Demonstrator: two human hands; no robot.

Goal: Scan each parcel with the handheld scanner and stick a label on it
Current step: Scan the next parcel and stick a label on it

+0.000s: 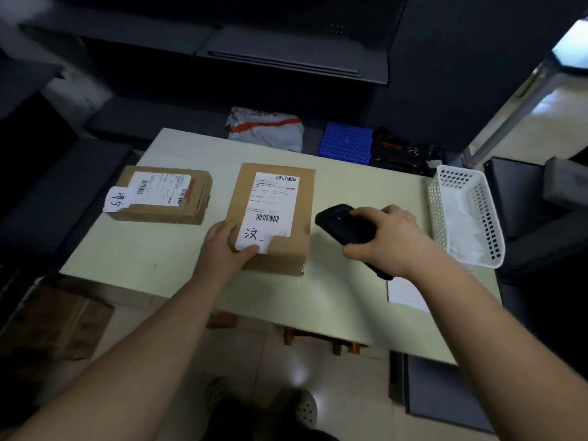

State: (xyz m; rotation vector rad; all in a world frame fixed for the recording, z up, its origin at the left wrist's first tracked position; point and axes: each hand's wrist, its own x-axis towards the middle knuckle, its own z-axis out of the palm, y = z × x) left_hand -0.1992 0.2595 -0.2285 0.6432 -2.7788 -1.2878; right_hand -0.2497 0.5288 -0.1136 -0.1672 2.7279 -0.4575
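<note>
left hand [222,246] grips the brown cardboard parcel [300,214], thumb on its white label [270,205], right hand [389,238] clutches the black handheld scanner [342,226]

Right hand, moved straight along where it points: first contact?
Probably the right side of the middle parcel, which the left hand holds; the scanner in the right hand leads. Height unclear, so it might pass above.

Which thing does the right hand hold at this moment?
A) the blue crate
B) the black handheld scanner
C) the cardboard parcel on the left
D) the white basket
B: the right hand is curled round the black handheld scanner, just to the right of the middle parcel, whose near corner the left hand holds.
</note>
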